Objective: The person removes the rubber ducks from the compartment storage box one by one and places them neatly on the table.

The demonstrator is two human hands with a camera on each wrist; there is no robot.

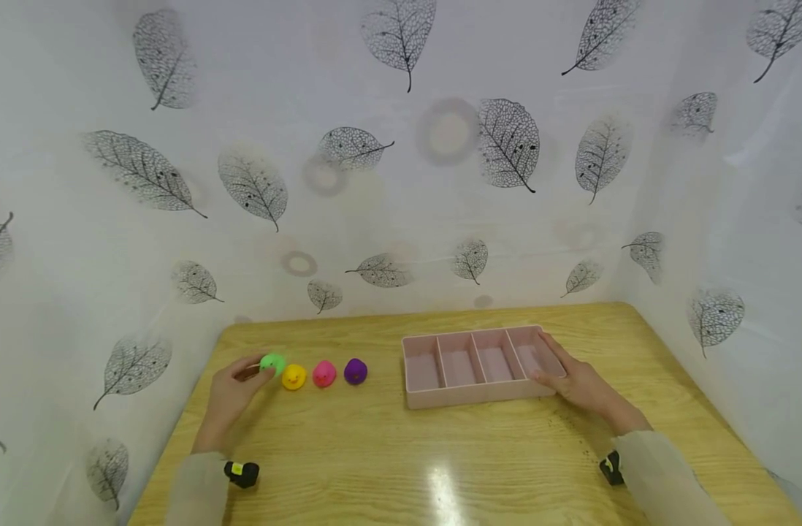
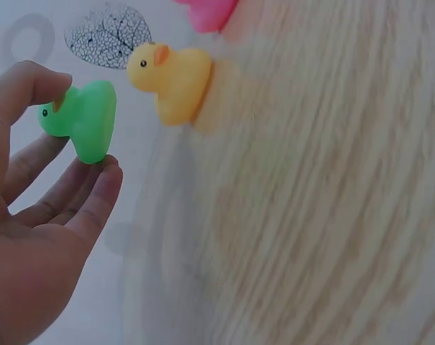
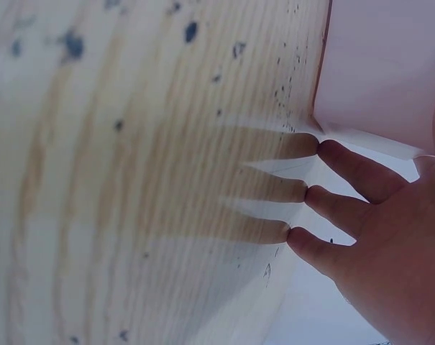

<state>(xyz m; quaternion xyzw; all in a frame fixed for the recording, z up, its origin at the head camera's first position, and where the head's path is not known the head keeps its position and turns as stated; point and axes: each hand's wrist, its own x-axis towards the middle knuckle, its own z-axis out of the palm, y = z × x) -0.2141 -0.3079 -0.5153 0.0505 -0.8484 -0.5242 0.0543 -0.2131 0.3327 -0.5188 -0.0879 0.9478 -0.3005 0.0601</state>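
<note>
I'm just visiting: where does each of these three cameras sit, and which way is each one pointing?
Head: worn on the head, looking forward and down at the table, both hands and sleeves in view.
Left wrist: beside the left hand, whose fingers pinch the green duck, with the yellow duck next to it.
Right wrist: beside the right hand, fingertips at the pink tray.
Shared: head and left wrist both show the green and yellow ducks.

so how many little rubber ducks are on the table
4, in a row left of the pink plastic tray: green rubber duck pinched by the left hand, then yellow, pink, purple. None seem hidden.
</note>
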